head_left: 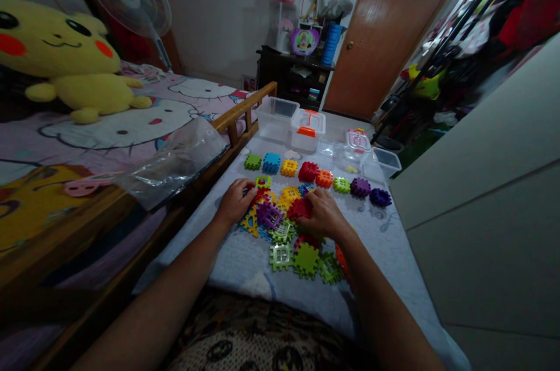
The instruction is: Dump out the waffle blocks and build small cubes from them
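A loose pile of notched plastic building tiles lies in front of me, among them a purple window tile, a yellow tile and a solid green tile. At the pile's left edge is my left hand, its fingers curled beside some red tiles; what its fingertips hold, if anything, is hidden. My right hand grips a red tile on the right side of the pile. Behind the pile, small blocks stand in a row, from a green block to a dark purple block.
Clear plastic boxes, including a large bin and a box with orange clasps, stand at the far end. A wooden bed rail runs along the left, with a plastic bag over it. A white cabinet borders the right.
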Action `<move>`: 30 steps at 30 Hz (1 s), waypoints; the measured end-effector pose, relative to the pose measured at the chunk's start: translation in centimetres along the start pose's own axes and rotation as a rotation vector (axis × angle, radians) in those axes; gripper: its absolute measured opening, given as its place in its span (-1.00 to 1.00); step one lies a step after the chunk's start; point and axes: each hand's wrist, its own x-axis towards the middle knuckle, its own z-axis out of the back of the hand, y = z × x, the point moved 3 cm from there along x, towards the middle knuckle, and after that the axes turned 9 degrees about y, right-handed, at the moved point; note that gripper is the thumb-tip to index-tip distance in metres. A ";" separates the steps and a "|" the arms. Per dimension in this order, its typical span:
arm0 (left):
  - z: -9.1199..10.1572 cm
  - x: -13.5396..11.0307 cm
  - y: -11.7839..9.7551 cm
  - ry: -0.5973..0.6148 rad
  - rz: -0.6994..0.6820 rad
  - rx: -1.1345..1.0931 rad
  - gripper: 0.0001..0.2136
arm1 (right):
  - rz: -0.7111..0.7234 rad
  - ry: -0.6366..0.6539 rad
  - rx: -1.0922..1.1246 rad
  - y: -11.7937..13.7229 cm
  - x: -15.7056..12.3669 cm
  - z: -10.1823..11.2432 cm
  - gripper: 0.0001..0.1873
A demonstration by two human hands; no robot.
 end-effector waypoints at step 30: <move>0.2 -0.1 -0.3 0.026 -0.003 0.028 -0.76 | -0.172 -0.044 -0.019 -7.2 10.9 4.4 -0.35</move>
